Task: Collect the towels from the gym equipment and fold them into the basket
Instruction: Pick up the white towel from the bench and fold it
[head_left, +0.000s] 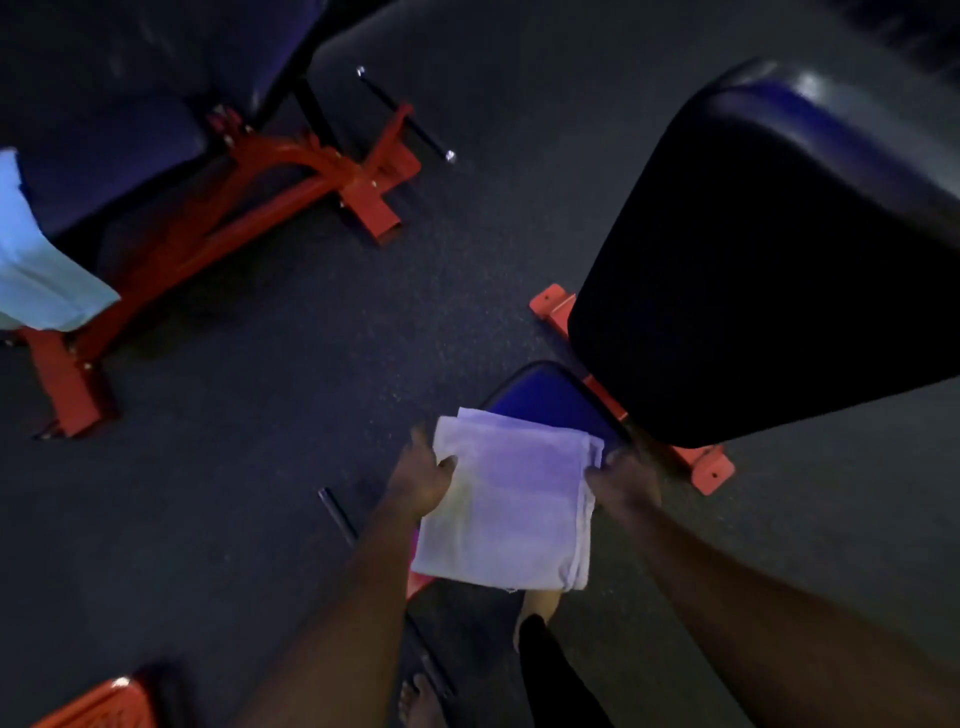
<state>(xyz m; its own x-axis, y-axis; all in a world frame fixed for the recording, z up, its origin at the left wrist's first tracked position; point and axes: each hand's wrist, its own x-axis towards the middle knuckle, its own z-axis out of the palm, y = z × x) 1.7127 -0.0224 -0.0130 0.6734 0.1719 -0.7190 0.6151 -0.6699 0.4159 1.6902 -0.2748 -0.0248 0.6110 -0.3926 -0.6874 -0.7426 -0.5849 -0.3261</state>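
Note:
A folded white towel (511, 506) lies on the blue seat pad (550, 397) of a bench at lower centre. My left hand (421, 480) grips the towel's left edge, thumb on top. At the towel's right edge my right hand (626, 483) pinches the stacked layers. A second, pale blue towel (36, 260) hangs over the bench at the far left. The corner of an orange basket (98, 706) shows at the bottom left.
A dark blue angled backrest (779, 260) rises at the right on a red frame foot (706, 467). The left bench stands on a red frame (249, 208). A black bar (337, 514) lies on the dark floor. My bare feet (421, 701) are below.

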